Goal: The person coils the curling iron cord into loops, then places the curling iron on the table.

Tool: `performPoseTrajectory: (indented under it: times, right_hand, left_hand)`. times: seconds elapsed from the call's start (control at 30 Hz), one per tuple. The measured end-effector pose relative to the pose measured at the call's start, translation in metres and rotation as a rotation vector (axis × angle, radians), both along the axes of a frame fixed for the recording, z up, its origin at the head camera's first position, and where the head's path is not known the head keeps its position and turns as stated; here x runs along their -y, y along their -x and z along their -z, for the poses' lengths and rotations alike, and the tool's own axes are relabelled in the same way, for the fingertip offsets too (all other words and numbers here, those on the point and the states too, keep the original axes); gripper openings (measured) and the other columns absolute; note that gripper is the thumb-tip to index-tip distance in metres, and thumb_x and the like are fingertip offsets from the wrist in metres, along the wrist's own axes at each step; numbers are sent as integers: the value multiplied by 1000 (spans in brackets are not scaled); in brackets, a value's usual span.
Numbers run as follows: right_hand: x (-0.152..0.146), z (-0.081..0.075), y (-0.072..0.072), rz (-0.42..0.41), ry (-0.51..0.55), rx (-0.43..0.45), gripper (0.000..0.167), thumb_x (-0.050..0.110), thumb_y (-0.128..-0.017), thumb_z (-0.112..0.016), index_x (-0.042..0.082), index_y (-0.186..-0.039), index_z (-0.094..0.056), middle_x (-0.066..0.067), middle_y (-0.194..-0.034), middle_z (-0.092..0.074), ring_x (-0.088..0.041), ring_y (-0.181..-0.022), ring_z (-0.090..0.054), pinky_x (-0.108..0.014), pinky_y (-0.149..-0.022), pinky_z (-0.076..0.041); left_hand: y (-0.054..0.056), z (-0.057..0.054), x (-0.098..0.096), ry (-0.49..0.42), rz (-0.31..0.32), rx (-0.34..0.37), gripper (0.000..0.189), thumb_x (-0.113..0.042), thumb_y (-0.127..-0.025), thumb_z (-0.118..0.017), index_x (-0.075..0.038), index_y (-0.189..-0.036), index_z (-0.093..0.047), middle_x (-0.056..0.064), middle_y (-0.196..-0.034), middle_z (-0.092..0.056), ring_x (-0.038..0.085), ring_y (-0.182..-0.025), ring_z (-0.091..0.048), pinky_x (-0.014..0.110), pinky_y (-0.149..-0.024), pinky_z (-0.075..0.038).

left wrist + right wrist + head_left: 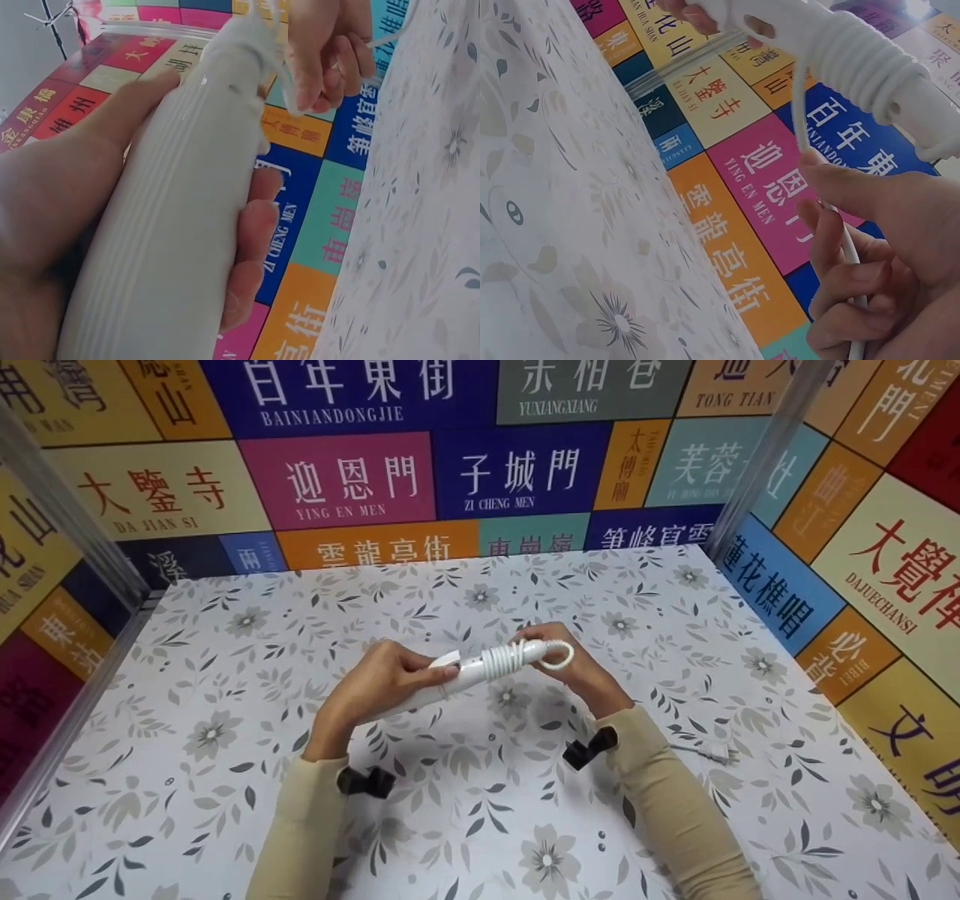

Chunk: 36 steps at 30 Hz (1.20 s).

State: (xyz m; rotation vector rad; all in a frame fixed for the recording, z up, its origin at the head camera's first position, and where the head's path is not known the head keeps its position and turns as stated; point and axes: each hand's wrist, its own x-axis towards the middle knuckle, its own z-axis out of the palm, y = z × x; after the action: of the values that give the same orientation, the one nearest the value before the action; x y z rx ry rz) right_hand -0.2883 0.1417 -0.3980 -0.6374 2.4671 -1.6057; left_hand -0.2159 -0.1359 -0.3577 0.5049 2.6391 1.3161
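Observation:
My left hand (382,679) grips a long white handheld electric appliance (161,217), thumb along one side and fingers curled round the other. White cord (501,660) is wound in several tight turns round its narrower end, with a loop standing out at the tip. Beyond that end, my right hand (900,259) pinches a free stretch of the cord (799,112) between thumb and forefinger; the cord runs on under the other curled fingers. In the head view the appliance partly hides the right fingers. It is held slanting, its wound end toward the right.
The cord's plug (718,750) lies on the flower-patterned tabletop (547,855), right of the right forearm. Panels with large coloured lettering (337,480) stand at the back and both sides. Black camera mounts (367,784) sit on both wrists.

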Motion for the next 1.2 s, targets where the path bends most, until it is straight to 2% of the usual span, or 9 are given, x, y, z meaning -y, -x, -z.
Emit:
performPoseTrajectory:
  times: [0.13, 0.2, 0.33, 0.5, 0.73, 0.87, 0.97, 1.13, 1.2]
  right_hand:
    - [2, 0, 0, 45, -56, 220, 17, 25, -85, -80, 9, -92, -79, 4, -84, -73, -9, -70, -62, -23, -63, -50]
    - [2, 1, 1, 38, -118, 248, 24, 32, -84, -82, 11, -94, -78, 2, -86, -74, -11, -70, -63, -24, -63, -52]
    - [3, 3, 2, 12, -187, 200, 23, 31, -85, -81, 10, -94, -78, 2, -84, -73, -14, -75, -63, -25, -67, -50]
    - [8, 3, 0, 10, -202, 104, 17, 27, -84, -82, 12, -90, -78, 3, -80, -70, -19, -77, -60, -27, -68, -47]
    - [15, -7, -8, 29, -187, 22, 16, 28, -83, -82, 14, -89, -78, -2, -89, -72, -15, -75, -56, -30, -68, -46]
    - [18, -12, -14, 38, -163, -2, 16, 29, -83, -82, 15, -90, -78, -2, -92, -74, -16, -79, -60, -31, -72, -48]
    - [21, -17, -19, 52, -151, -21, 14, 28, -83, -82, 16, -89, -78, -1, -91, -74, -16, -79, -61, -31, -72, -48]
    - [24, -20, -25, 63, -105, -72, 11, 27, -85, -80, 17, -89, -79, -1, -90, -75, -15, -74, -58, -28, -68, -47]
    - [25, -20, -27, 62, -65, -98, 11, 27, -86, -80, 17, -90, -79, -3, -92, -75, -15, -73, -58, -26, -66, -48]
  left_hand:
    - [1, 2, 1, 54, 90, -7, 30, -46, -88, -74, -19, -98, -82, -1, -71, -72, 10, -52, -42, 23, -50, -35]
    - [0, 2, 0, 92, 103, -1, 30, -45, -88, -75, -18, -99, -82, -2, -67, -70, 9, -51, -40, 23, -49, -33]
    - [-1, 4, -3, 192, 97, -10, 35, -47, -85, -78, -16, -99, -82, -4, -64, -65, 9, -50, -36, 24, -48, -29]
    - [0, 7, -11, 277, 87, -20, 38, -50, -82, -79, -15, -96, -83, -6, -60, -59, 8, -50, -36, 25, -48, -29]
    - [1, 10, -12, 269, 75, 8, 35, -50, -83, -78, -17, -92, -83, -8, -55, -51, 8, -49, -35, 25, -49, -29]
    - [2, 14, -9, 229, 64, 7, 33, -51, -86, -75, -19, -79, -82, -9, -51, -42, 7, -48, -31, 24, -48, -27]
    - [2, 16, -9, 210, 34, -1, 36, -51, -87, -73, -20, -69, -78, -9, -49, -36, 7, -47, -27, 25, -48, -24]
    - [2, 15, -9, 209, -69, -13, 36, -52, -88, -72, -19, -78, -82, -9, -49, -45, 8, -46, -29, 25, -48, -27]
    - [1, 15, -10, 210, -119, -22, 37, -53, -87, -73, -18, -87, -83, -7, -54, -56, 8, -48, -36, 25, -50, -32]
